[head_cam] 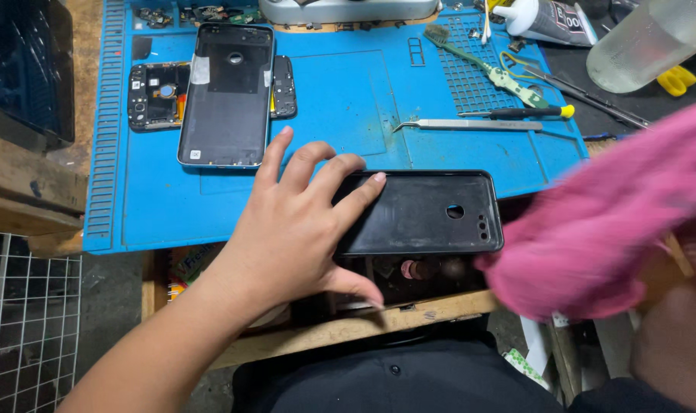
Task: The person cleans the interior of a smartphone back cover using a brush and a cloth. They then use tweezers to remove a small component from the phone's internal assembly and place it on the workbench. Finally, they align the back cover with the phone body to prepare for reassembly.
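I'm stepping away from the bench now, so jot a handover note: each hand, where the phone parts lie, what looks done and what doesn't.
Left hand: open, fingers spread, pressing the left end of the black back cover at the blue mat's near edge.
Right hand: hidden behind a blurred pink cloth, close to the cover's right end.
Opened phone body lies over a circuit frame, upper left.
Tweezers and screwdriver lie unused.
Cover is off; nothing is reassembled.
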